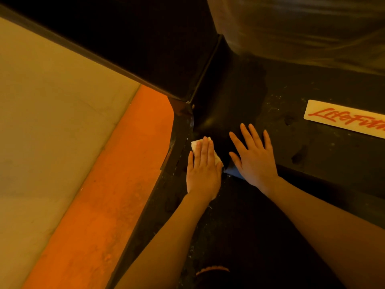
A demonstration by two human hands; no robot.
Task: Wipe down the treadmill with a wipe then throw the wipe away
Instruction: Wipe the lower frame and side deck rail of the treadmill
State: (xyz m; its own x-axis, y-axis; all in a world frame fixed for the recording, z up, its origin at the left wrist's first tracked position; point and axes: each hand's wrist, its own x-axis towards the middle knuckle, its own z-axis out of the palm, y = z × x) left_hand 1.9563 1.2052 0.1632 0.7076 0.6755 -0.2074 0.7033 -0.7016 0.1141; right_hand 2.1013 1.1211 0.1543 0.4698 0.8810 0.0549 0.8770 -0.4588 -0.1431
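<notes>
A wipe is pressed flat against the treadmill's dark base, near the foot of the upright.

The wipe (195,145) is pinned under the straight fingers of the left hand (203,170), only its pale edges showing; nothing is gripped. The right hand (253,158) is laid flat with fingers spread on the treadmill (312,142), beside the logo sticker (345,118). The wipe is judged thin, soft and light, likely to bunch; it is best pinched at a free corner when lifted.

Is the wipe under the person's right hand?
No, the white wipe lies under the flat left hand, while the right hand rests bare on the dark treadmill surface beside it.
</notes>
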